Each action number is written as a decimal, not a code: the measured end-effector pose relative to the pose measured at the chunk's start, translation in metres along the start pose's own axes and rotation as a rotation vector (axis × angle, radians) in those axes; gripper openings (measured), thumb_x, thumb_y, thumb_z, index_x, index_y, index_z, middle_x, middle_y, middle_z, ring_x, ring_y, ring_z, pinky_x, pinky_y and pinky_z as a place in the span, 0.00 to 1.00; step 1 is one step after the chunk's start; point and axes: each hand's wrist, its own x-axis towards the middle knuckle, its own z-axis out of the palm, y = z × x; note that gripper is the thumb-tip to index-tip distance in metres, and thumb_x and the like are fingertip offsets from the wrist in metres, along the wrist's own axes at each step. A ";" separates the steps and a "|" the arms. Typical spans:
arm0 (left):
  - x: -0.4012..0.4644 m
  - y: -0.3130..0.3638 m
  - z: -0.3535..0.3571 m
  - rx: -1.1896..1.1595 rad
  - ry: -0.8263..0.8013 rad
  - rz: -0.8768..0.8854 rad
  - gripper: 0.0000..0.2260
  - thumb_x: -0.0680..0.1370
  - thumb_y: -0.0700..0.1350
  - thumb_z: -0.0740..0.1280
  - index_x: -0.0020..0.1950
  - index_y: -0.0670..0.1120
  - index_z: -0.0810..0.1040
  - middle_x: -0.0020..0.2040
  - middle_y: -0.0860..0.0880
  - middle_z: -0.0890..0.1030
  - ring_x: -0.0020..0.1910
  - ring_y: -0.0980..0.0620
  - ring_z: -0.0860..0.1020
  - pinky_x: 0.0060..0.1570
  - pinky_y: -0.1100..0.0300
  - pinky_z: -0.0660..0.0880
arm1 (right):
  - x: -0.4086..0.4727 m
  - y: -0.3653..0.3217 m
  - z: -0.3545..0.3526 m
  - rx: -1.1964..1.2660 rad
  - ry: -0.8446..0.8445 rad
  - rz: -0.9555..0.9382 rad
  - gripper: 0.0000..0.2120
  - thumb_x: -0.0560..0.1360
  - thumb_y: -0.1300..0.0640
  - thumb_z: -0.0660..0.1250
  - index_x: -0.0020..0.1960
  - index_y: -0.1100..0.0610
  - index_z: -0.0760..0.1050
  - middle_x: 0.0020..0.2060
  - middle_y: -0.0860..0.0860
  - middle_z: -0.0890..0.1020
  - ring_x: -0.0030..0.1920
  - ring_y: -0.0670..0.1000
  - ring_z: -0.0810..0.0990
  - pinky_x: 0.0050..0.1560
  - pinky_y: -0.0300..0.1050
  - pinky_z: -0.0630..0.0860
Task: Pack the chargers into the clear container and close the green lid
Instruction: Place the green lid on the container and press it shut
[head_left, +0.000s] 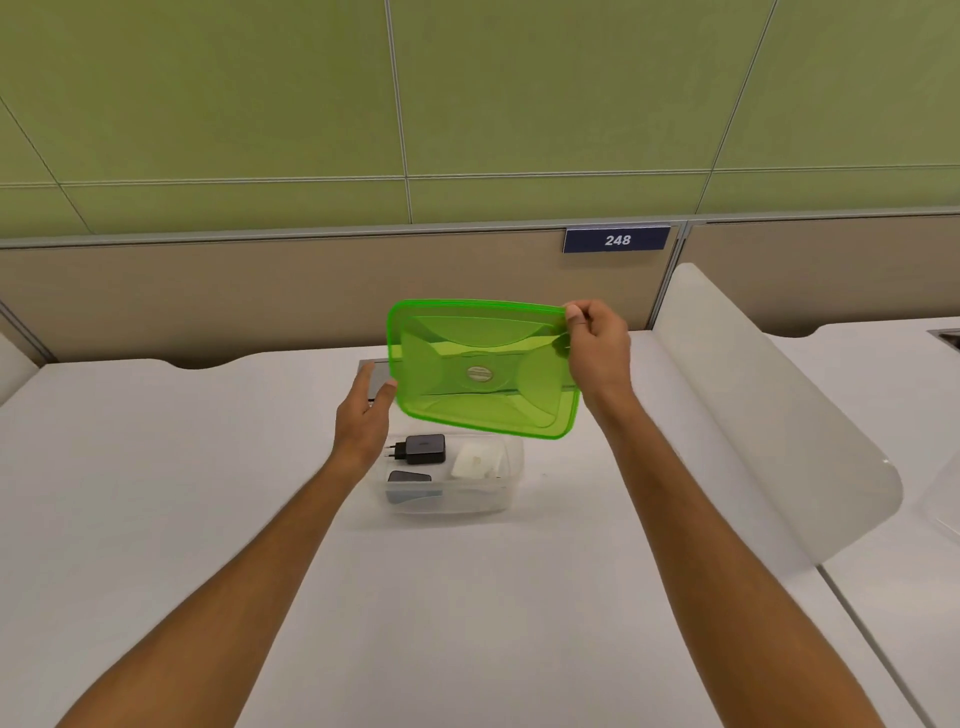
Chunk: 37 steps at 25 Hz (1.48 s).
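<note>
A translucent green lid (480, 369) hangs tilted in the air above the clear container (511, 483), which rests on the white desk. My right hand (597, 348) pinches the lid's upper right corner. My left hand (366, 413) is open by the lid's lower left edge, thumb touching or nearly touching it. Inside the container lie a black plug charger (421, 449), a white charger (478, 460) and a dark grey charger (408, 486).
The white desk (156, 493) spreads to the left and front. A frosted divider panel (769, 415) stands to the right of the container. A beige partition with a blue "248" sign (617, 240) runs along the back. A grey cable hatch (379, 376) sits behind my left hand.
</note>
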 end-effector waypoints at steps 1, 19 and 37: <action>0.001 -0.002 -0.001 -0.044 -0.013 0.003 0.22 0.81 0.49 0.60 0.75 0.49 0.62 0.67 0.53 0.73 0.64 0.57 0.71 0.64 0.64 0.63 | 0.000 -0.002 0.006 0.064 -0.044 0.038 0.10 0.80 0.56 0.60 0.49 0.60 0.78 0.39 0.56 0.79 0.39 0.54 0.75 0.45 0.59 0.78; 0.011 -0.036 -0.018 -0.070 0.118 -0.137 0.14 0.79 0.44 0.62 0.64 0.47 0.75 0.60 0.43 0.79 0.56 0.44 0.76 0.58 0.52 0.74 | -0.027 0.038 0.062 0.311 -0.266 0.202 0.22 0.77 0.60 0.65 0.71 0.54 0.69 0.64 0.51 0.78 0.63 0.50 0.77 0.65 0.48 0.73; -0.003 -0.079 0.001 0.351 0.019 -0.298 0.25 0.77 0.49 0.64 0.70 0.39 0.65 0.61 0.36 0.77 0.59 0.37 0.75 0.56 0.49 0.73 | -0.043 0.108 0.090 -0.121 -0.366 0.363 0.33 0.78 0.46 0.64 0.77 0.56 0.56 0.76 0.52 0.62 0.76 0.53 0.61 0.75 0.49 0.59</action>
